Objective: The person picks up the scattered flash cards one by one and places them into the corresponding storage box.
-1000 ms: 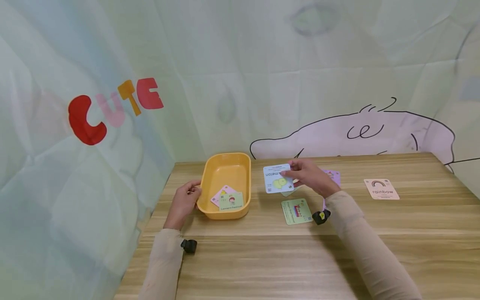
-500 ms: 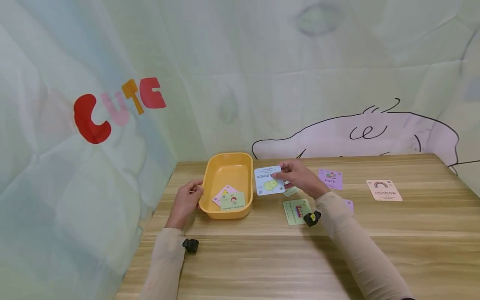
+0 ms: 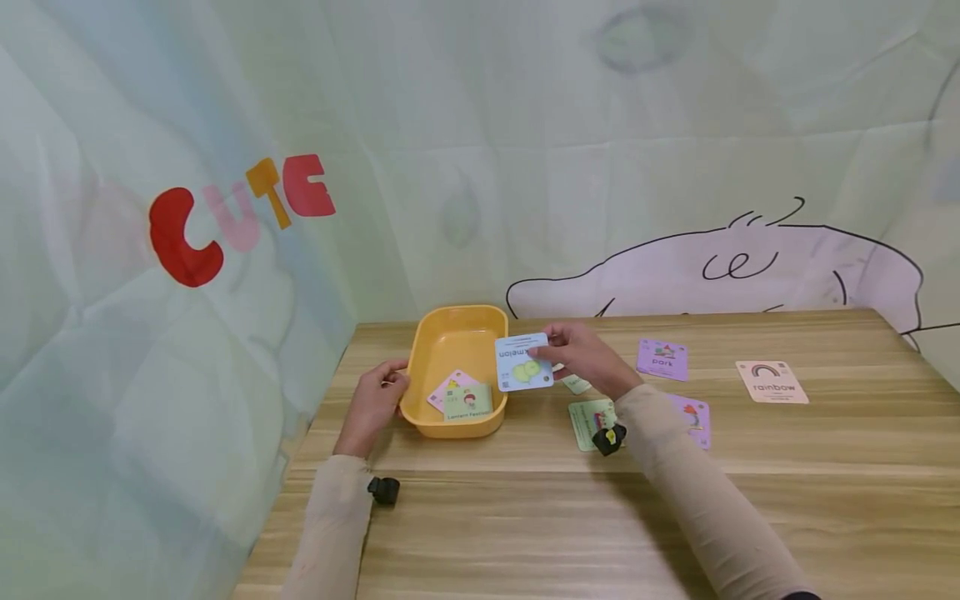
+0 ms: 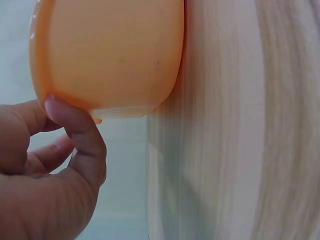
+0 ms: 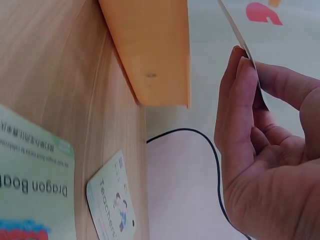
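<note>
My left hand [image 3: 370, 408] grips the left rim of a yellow plastic bin [image 3: 456, 323]. In the left wrist view, its thumb [image 4: 82, 132] presses the rim from outside. My right hand [image 3: 592, 357] pinches a light-blue flash card [image 3: 516, 377] with a melon picture, fingers on one side and thumb on the other. The card hovers tilted at the bin's right rim, and part of its word is covered by the thumb. Inside the bin lie a pink card [image 3: 444, 390] and a green card [image 3: 468, 403] reading Lantern Festival.
Under and beside the right arm lie a green Dragon Boat card [image 5: 35, 185], a green Teachers card [image 5: 112, 200] and a purple card [image 3: 693, 419]. Farther right are a purple park card [image 3: 662, 360] and a pink rainbow card [image 3: 772, 383]. A printed fabric backdrop borders the wooden table [image 3: 525, 517].
My right hand has moved left with the melon card, from above the table to the bin's right rim. The left hand keeps its grip on the bin.
</note>
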### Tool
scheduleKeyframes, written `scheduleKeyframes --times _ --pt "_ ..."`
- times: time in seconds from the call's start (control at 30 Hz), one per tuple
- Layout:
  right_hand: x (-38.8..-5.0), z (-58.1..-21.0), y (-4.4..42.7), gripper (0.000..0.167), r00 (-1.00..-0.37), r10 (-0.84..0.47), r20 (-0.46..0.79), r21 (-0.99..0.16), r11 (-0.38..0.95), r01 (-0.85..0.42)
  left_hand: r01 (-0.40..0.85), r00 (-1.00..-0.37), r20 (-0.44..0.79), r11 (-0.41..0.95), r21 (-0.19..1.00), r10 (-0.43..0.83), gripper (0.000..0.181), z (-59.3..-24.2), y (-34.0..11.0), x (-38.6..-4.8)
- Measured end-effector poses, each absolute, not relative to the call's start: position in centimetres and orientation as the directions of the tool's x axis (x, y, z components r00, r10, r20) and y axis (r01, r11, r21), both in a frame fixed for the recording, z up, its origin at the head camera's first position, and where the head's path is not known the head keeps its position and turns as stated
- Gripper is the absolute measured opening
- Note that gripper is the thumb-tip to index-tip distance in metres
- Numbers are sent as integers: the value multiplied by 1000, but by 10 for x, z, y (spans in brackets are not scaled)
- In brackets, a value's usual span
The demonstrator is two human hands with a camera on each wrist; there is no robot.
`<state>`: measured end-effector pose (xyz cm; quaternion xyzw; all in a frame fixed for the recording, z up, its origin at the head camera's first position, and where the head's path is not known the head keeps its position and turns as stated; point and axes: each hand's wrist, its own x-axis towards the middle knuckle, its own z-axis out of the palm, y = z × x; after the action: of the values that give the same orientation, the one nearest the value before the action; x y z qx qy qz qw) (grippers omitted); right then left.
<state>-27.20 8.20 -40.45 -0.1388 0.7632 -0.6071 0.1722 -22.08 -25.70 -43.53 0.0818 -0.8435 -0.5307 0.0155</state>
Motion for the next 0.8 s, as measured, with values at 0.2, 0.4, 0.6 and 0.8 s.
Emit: scheduleKeyframes --times 0.2,0.4,0.6,0.8 --pt "-273 -409 74 19 -907 -410 -99 -978 206 13 -128 -985 -67 425 896 -157 37 -435 -257 -221" --pt "-274 -410 67 18 -906 -408 -112 -978 205 28 -135 -984 -73 419 898 -161 37 -433 -256 -220" --pt "-272 -405 61 18 -903 -413 -116 -976 217 27 -146 -983 -82 419 896 -167 37 -433 -256 -219" --pt "-271 -404 55 18 -902 -412 -129 -971 236 31 -117 -986 -58 408 906 -155 37 -434 -256 -219"
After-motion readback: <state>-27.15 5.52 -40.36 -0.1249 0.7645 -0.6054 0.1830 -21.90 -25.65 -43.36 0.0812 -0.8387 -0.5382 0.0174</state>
